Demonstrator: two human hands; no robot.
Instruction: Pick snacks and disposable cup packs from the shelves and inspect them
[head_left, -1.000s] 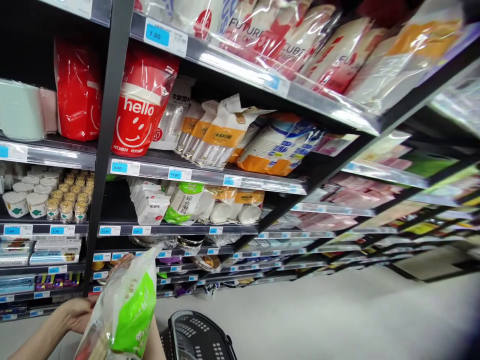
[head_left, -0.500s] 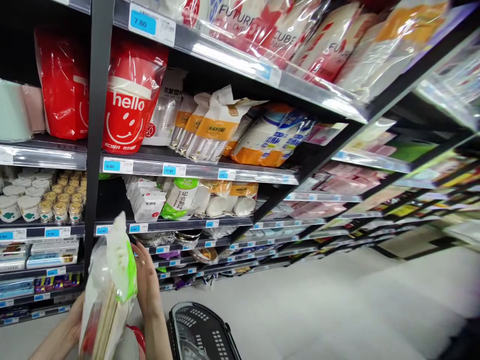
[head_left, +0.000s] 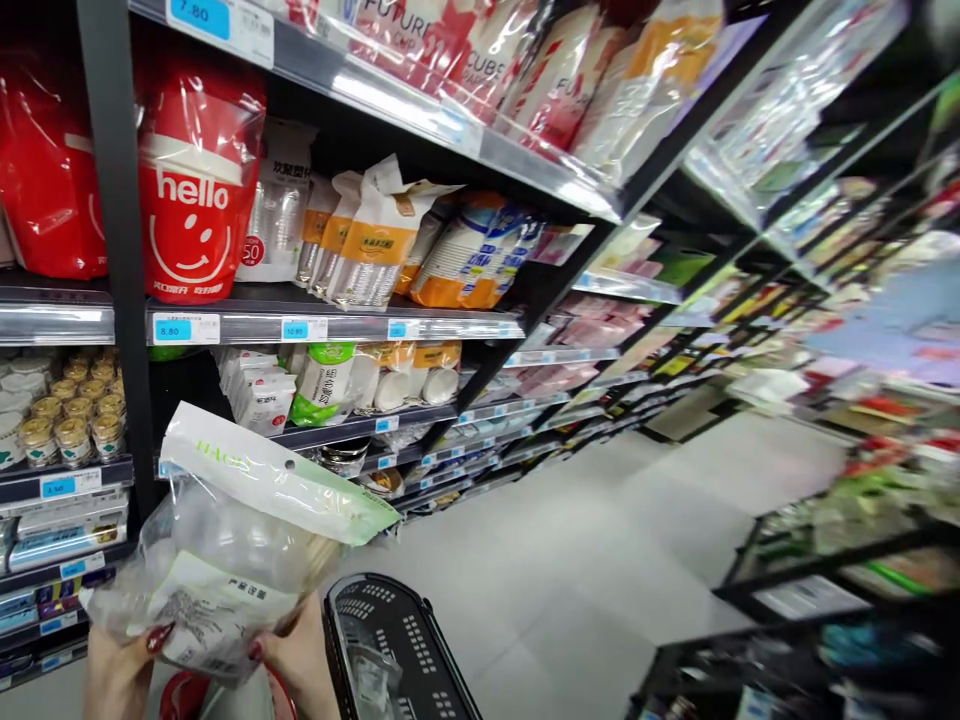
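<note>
A clear plastic package (head_left: 225, 600) with a white and green header strip is held up low in front of me, its printed label facing me. Clear rounded items and some thin wooden sticks show through the film. My left hand (head_left: 124, 660) grips its lower left edge, thumb on the front. On the lower right, my right hand (head_left: 300, 650) clasps it the same way, thumb near the label. Behind the bag, the other fingers of both hands are hidden. Just below, something red and whitish partly shows.
Shelves (head_left: 337, 325) rise ahead with red "hello" bags (head_left: 196, 190), cup packs (head_left: 375, 245) and price tags. A black shopping basket (head_left: 420, 650) with a clear item inside stands right of my hands. Further right are blurred display racks (head_left: 840, 570) along the aisle floor (head_left: 555, 560).
The package has turned from edge-on to show its broad labelled side. My right hand has come down from its upper side to the lower right edge. The view has swung right.
</note>
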